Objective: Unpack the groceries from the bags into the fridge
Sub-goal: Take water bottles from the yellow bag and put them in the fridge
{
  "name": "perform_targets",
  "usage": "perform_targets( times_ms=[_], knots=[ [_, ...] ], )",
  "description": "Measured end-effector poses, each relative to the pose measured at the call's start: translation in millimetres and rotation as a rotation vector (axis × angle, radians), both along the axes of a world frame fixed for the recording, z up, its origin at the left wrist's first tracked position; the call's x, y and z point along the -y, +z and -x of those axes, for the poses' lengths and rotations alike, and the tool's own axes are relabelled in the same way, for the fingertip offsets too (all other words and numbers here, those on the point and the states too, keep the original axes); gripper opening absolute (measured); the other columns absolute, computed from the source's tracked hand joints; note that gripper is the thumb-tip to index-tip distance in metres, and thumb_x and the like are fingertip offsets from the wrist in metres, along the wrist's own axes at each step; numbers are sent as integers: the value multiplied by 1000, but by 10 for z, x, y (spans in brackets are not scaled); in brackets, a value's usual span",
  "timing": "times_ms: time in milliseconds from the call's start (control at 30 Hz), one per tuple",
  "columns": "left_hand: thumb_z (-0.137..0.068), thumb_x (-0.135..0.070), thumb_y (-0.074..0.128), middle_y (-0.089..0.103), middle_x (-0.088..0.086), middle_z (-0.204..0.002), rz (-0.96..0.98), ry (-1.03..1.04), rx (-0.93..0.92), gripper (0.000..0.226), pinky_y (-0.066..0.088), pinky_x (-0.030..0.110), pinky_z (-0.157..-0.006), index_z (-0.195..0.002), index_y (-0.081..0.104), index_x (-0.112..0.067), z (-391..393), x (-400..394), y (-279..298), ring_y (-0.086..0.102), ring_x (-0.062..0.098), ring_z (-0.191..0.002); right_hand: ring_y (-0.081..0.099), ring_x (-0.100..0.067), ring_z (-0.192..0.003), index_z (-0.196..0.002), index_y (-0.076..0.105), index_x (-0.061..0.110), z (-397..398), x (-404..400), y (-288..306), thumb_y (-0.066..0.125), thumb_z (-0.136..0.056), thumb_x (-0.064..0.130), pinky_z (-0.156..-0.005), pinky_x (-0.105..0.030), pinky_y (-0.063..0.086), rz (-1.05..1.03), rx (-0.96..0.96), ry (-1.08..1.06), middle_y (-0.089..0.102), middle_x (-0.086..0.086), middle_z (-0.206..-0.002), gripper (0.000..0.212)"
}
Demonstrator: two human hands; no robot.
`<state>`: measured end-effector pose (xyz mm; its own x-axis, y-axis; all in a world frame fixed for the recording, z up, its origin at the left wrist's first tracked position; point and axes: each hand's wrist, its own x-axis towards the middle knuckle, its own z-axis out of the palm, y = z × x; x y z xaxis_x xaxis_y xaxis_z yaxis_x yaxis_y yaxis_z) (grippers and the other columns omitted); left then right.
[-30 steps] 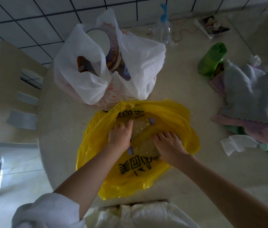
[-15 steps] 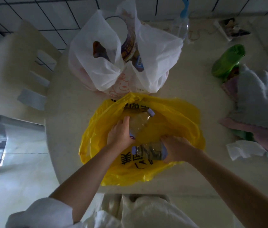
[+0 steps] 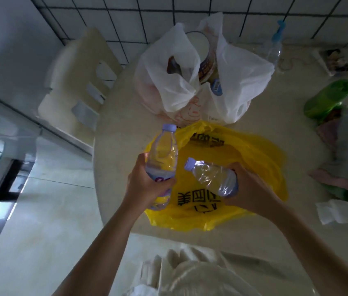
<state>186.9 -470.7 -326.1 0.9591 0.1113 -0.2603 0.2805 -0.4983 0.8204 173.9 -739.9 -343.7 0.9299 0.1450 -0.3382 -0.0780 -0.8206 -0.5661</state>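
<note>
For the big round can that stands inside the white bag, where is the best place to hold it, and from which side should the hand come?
Probably the upper side wall of the can, with the hand coming from above through the open mouth of the white bag. The can stands nearly upright, its top shows between the bag's handles, and the bag covers its lower part. Both hands now hold water bottles, so one must be freed first.

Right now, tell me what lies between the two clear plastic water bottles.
Head view: only yellow plastic bag shows between left bottle and right bottle.
</note>
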Motion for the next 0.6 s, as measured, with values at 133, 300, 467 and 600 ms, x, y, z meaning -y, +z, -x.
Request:
perform_targets(
  times_ms=[133,300,467,600],
  knots=[
    [-40,-47,83,69,-12,-93,143,135,-28,74,58,29,-71,-107,57,-29,414,-280,39,67,3,-83,56,-14,-76,-108,49,18,147,-367,98,90,-55,26,-59,-19,41,-139,21,-107,58,6,-89,68],
    [-51,-12,92,71,-5,-88,252,313,-55,63,54,20,-62,-104,59,-21,1114,-607,74,67,4,-75,59,-9,-71,-104,51,22,501,-979,163,91,-54,22,-56,-16,43,-287,26,-44,63,9,-82,64],
    [-52,-13,86,72,-8,-84,306,449,-53,56,54,21,-61,-100,59,-22,1931,-1020,94,69,9,-74,59,3,-76,-109,50,29,1075,-1691,224,89,-52,25,-59,-9,43,-346,-26,26,65,12,-87,70],
    [-53,-12,85,72,-5,-85,323,574,-51,54,58,30,-67,-99,59,-22,2647,-1387,89,70,12,-78,64,-14,-85,-114,51,25,1586,-2217,159,86,-45,44,-72,-28,53,-382,-37,83,67,7,-96,80]
  ],
)
